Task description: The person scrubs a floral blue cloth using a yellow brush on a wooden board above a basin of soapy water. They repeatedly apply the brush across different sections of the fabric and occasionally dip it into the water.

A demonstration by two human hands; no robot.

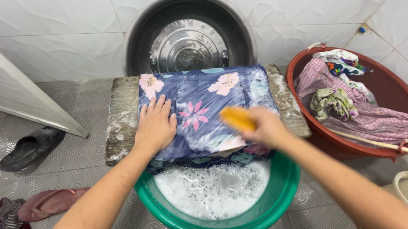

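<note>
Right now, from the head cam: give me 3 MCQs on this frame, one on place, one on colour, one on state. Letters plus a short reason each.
1. Where does the left hand rest?
A. flat on the floral cloth on the wooden washboard
B. in the red basin
C. on the black slipper

2. What colour is the basin holding the soapy water?
A. red
B. green
C. steel grey

3. What is the state of the right hand?
A. open and empty
B. closed around a yellow scrub brush
C. under the suds

Answers:
1 A: the palm lies spread on the blue flowered fabric over the board.
2 B: the rim around the foam is green; the red basin holds dry laundry.
3 B: the fingers wrap the brush, which is motion-blurred over the cloth.
</note>
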